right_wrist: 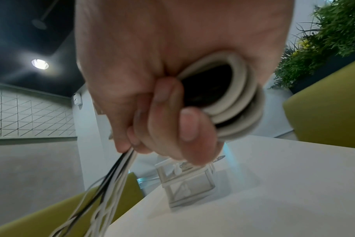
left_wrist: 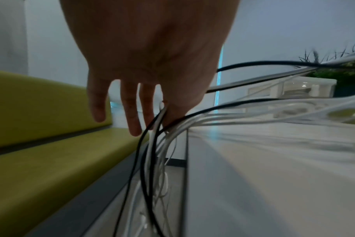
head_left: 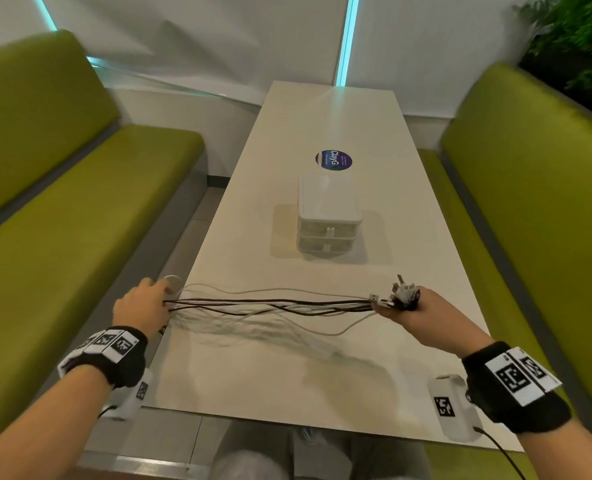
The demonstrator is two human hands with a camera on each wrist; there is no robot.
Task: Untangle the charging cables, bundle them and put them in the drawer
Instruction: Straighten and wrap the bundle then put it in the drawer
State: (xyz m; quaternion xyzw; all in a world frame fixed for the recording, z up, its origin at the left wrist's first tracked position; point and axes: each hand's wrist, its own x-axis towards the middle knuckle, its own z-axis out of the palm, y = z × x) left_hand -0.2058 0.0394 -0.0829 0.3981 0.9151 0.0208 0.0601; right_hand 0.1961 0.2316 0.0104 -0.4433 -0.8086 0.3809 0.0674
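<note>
From the head view, the charging cables, dark and white together, are stretching in a loose span above the near part of the white table, running from the left hand at the table's left edge to the right hand near its right edge. The right hand is clutching the plug ends, which are sticking up out of its fist. The small two-drawer unit, both drawers closed, is standing farther along the table, well apart from the cables, in front of a round sticker. Green benches are flanking the table. In the left wrist view, the left hand is pinching the strands at its thumb side while the other fingers are hanging straight, and the slack is dropping past the table edge. In the right wrist view, the right hand is curling tightly around the cables, with white loops bulging from the grip; the drawer unit is sitting blurred behind.
</note>
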